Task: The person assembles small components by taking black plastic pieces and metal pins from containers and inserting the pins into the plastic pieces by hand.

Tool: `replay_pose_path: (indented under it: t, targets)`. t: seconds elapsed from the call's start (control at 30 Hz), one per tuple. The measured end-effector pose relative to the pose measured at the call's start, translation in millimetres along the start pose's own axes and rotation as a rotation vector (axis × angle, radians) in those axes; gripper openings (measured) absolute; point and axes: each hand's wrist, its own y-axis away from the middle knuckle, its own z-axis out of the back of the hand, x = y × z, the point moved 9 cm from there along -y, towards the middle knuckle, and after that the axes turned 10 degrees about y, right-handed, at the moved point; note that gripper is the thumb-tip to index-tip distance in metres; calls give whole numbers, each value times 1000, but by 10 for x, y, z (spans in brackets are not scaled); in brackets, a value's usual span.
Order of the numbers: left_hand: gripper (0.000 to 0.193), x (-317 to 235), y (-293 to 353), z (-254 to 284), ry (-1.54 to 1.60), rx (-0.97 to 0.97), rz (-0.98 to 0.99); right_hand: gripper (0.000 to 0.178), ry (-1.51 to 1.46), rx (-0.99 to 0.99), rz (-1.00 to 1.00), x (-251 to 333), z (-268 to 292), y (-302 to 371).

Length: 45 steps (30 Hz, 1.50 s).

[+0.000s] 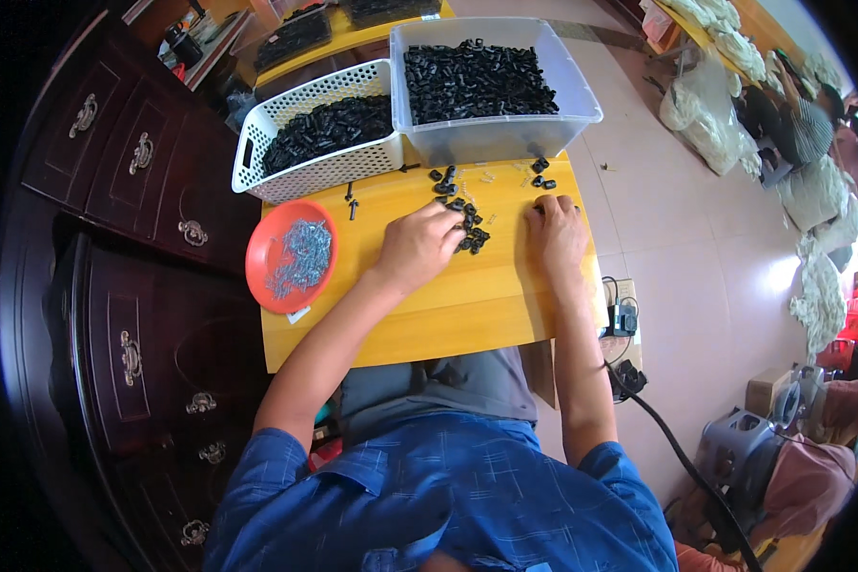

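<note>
My left hand (418, 246) reaches over the yellow table (391, 329), its bent fingers closed at the edge of a loose pile of small black plastic parts (474, 229). Whatever lies between those fingertips is hidden. Near the table's right edge, my right hand (561, 236) rests with fingers curled down and closed; a dark bit shows at its fingertips, too small to name. Just beyond it lie a few more black parts (541, 166). Small clear pieces (487, 177) are scattered between the two groups. Two thin black pieces (354, 209) lie to the left.
An orange-red bowl (255, 276) of metal screws (305, 253) sits on the left. At the back stand a white perforated basket (334, 164) and a translucent bin (505, 136), both full of black parts. Dark drawers (153, 334) flank the left; a black cable (677, 443) runs at right.
</note>
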Motion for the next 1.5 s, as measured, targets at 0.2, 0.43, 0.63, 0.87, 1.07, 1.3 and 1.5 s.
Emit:
replay_pose_path:
  t: [0.2, 0.43, 0.63, 0.87, 1.07, 1.3, 1.5]
  targets:
    - [17, -20, -417, -533, -142, 133, -15, 22, -138, -18, -41, -40, 162, 365]
    - [14, 99, -505, -845, -288, 276, 18, 18, -401, -80, -20, -47, 375, 603]
    - [13, -95, -537, -747, -185, 168, -35, 16, -467, -132, -19, -96, 399, 563]
    - [9, -316, -80, -407, 420, 32, 132, 13, -586, -151, -87, -187, 394, 591]
    - [8, -159, 530, -480, 751, 18, 397, 15, -629, -103, -77, -148, 394, 660]
    - [7, -161, 593, -285, 840, -133, 425, 16, -654, -33, 118, 321, 546, 889]
    - [9, -142, 748, -280, 787, -134, 370, 21, -673, 90, 235, 566, 502, 1083]
